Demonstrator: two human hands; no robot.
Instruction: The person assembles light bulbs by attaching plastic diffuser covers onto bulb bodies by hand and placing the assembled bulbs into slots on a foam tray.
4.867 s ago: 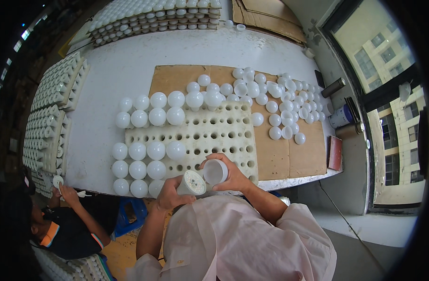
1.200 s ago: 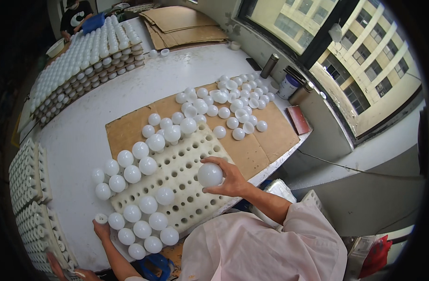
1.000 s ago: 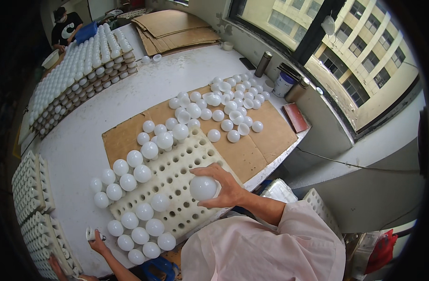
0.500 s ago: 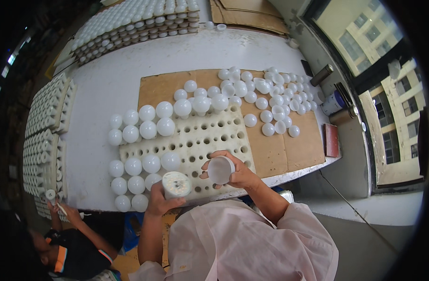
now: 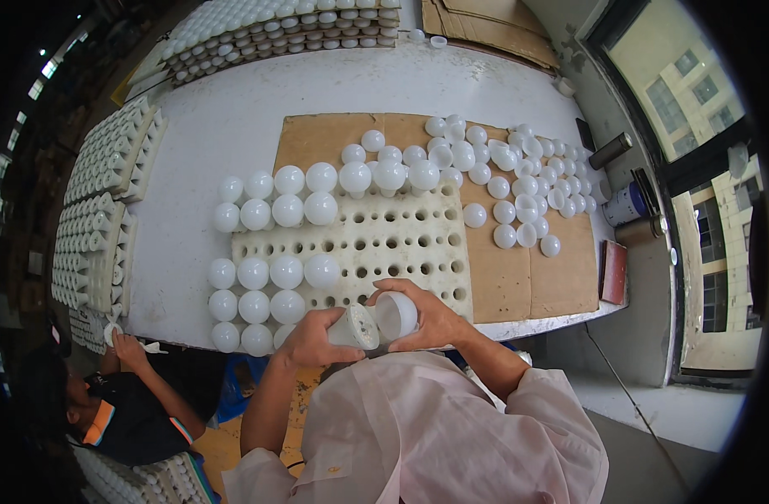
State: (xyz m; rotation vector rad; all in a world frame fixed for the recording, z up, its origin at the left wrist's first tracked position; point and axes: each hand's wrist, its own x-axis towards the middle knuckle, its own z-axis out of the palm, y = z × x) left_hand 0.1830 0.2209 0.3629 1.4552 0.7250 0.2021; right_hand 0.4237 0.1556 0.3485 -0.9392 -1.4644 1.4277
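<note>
Two hands: mine, lower centre of frame, close together, both full.
Left hand [image 5: 316, 338]: fingers and thumb curled round the side of a white bulb base [image 5: 356, 329]; grip closed, flat round face left uncovered.
Right hand [image 5: 431, 317]: fingers and thumb spread in a C about a white dome cover [image 5: 397, 316]; only as open as the cover is wide.
Bulb base + dome cover: lower centre, in front of my shirt [image 5: 384, 412]; both tilted, cover's open side toward the base face. Rims touching or just apart, can't tell.
Just changed: half a second ago they were clearly apart, base face up at me; now it's turned toward the cover and the gap has mostly gone. I read that as lined up, not joined.
Foam tray [image 5: 351, 231]: centre, beyond my hands; bare holes mid and right, white globes [image 5: 321, 208] along the left and top.
Loose covers [image 5: 504, 236]: right of centre, scattered on brown cardboard [image 5: 561, 281], some open side showing.
Co-worker [image 5: 141, 412]: lower left, hands at a small white part.
</note>
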